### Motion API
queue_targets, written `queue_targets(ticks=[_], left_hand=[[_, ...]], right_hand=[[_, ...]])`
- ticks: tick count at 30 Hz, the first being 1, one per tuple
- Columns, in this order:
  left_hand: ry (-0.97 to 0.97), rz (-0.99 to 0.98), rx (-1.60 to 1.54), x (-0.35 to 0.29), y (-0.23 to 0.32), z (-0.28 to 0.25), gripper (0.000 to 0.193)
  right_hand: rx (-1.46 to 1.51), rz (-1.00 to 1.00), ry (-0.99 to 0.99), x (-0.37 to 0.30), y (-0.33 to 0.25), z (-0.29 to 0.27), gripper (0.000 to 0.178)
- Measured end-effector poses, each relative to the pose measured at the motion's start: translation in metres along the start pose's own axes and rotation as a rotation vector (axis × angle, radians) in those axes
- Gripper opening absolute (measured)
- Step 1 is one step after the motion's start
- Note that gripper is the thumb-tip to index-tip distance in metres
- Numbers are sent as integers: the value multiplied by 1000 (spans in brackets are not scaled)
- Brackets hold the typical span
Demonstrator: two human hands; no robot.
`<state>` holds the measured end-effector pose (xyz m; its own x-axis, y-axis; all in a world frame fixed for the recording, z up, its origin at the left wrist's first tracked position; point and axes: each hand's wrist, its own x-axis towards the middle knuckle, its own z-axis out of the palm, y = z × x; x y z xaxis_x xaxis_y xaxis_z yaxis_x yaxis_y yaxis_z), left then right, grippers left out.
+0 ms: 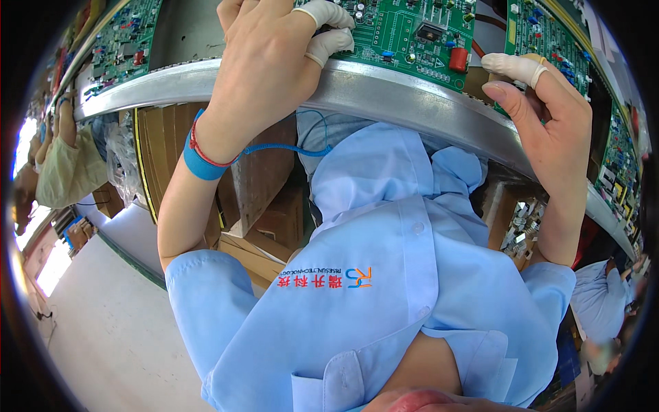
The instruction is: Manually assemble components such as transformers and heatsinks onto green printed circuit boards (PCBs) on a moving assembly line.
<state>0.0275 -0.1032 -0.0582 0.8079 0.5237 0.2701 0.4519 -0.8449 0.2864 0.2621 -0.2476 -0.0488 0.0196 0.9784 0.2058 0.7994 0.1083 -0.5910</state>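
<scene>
A green circuit board point(391, 34) carries capacitors, a dark heat-sinked part point(430, 30) and a red block component point(458, 59). It lies at the top middle, along a metal rail point(384, 84). My left hand point(264, 69) is over the board's left part, white finger cots on thumb and index finger. Those two fingertips are drawn close together at the board's surface; whatever is between them is too small to make out. Right of the board is my right hand point(556, 113), a white cot on its index finger. Its thumb and index finger are apart, with nothing visibly held.
More populated boards lie at the left point(127, 51) and right point(549, 41). A blue wrist strap point(202, 161) with a coiled cord point(281, 147) runs from my left wrist. Below the rail stand cardboard boxes point(165, 137) and a bin of metal parts point(523, 223). Other people work at both sides.
</scene>
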Motion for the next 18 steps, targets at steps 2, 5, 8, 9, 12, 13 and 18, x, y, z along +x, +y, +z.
queue_targets(ticks=[2, 5, 8, 9, 12, 13, 18], left_hand=[[329, 235, -326, 2, -30, 48, 13], [318, 277, -347, 8, -13, 25, 14], [331, 274, -238, 1, -34, 47, 16], [659, 526, -498, 4, -46, 65, 18], [12, 91, 22, -9, -3, 4, 26], [503, 501, 396, -16, -42, 39, 38], [480, -9, 55, -54, -12, -2, 24]], right_hand=[[6, -14, -8, 3, -4, 2, 23], [7, 34, -2, 2, 3, 0, 23], [4, 29, -34, 8, -10, 1, 22], [1, 24, -38, 9, -12, 1, 22], [33, 87, -41, 12, -6, 3, 19], [73, 47, -23, 15, -11, 8, 18], [-72, -2, -78, -4, 18, -29, 21]])
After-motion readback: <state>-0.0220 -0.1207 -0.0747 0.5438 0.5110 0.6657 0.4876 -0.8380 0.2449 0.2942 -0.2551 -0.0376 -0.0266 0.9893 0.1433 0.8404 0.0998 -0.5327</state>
